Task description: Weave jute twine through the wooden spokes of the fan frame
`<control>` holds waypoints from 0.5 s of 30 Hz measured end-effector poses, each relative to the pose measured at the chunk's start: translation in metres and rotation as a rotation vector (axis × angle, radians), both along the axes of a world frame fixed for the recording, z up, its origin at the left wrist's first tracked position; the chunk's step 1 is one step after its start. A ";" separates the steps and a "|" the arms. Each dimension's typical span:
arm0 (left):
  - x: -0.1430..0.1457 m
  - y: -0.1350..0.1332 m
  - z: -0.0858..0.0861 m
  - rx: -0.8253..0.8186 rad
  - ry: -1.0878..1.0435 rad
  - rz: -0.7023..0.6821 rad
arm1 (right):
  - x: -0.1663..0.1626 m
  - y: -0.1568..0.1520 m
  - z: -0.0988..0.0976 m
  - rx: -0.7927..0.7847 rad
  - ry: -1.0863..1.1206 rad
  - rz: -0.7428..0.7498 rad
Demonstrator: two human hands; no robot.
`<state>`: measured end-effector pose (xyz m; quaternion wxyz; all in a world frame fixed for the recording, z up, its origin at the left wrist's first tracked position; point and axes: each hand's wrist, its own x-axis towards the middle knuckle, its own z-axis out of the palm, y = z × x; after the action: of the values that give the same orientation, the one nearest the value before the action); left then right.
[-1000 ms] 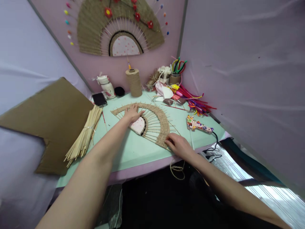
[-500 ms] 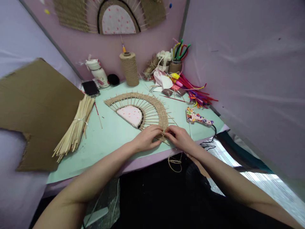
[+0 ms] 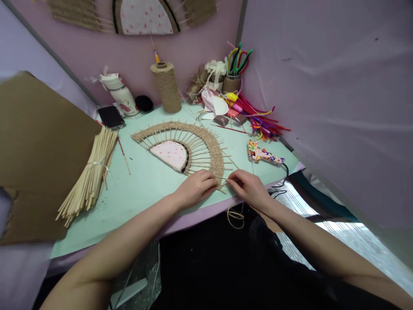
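Observation:
A half-round fan (image 3: 193,142) of thin sticks woven with jute twine lies on the mint table (image 3: 145,189). A pink dotted half-disc (image 3: 169,153) forms its middle. My left hand (image 3: 195,188) rests with curled fingers on the near right end of the weave. My right hand (image 3: 248,186) pinches the jute twine (image 3: 235,215) at the same end, just right of the left hand. The twine's slack hangs in a loop over the table's front edge.
A bundle of bamboo sticks (image 3: 90,174) lies at the left beside brown cardboard (image 3: 35,146). A patterned glue gun (image 3: 263,154) with a black cord lies at the right. At the back stand a twine spool (image 3: 166,86), a white bottle (image 3: 119,92) and coloured pipe cleaners (image 3: 258,118).
My left hand left the fan's middle and came to its near right end beside the right hand. The view tilted down; both hands stay at that end.

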<state>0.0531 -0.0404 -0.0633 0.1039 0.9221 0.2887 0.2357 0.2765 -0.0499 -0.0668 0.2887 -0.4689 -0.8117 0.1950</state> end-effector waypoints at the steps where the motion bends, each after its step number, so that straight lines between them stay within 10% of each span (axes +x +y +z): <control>1: 0.000 -0.001 0.000 0.004 0.013 0.006 | 0.000 0.000 -0.001 0.000 -0.006 -0.015; 15: -0.009 -0.020 -0.004 0.117 0.165 0.047 | -0.002 -0.026 0.012 0.100 0.050 0.103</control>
<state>0.0437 -0.0606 -0.0671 0.0199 0.9358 0.3036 0.1779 0.2749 -0.0759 -0.0548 0.3214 -0.4063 -0.8360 0.1805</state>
